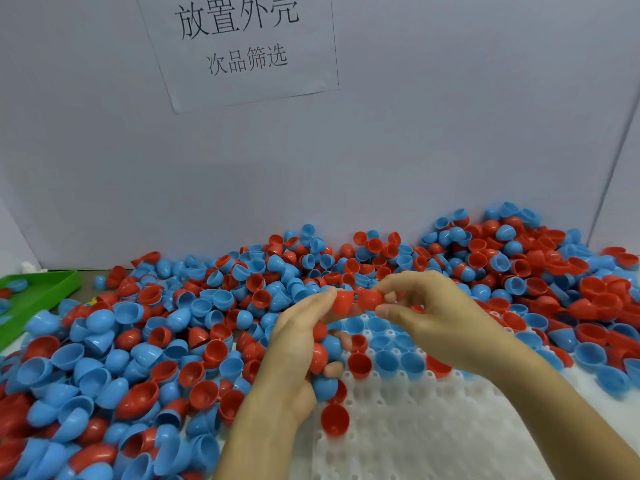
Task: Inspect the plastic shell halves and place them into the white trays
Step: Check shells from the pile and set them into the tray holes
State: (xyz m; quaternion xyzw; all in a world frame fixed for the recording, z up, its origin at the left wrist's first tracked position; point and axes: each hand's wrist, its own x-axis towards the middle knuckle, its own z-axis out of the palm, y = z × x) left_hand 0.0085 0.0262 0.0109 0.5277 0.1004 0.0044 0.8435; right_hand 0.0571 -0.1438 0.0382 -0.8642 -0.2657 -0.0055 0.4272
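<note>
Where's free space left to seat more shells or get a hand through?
Free: empty sockets of the white tray, below the filled rows and between both forearms. Crowded: loose shell pile left, behind and right of the tray; left hand is full of shells.

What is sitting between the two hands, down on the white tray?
In the head view, blue shell halves sit in the white tray between left hand and right hand.

white tray: far cells under hands, bottom edge cut | green tray: cut off left
</note>
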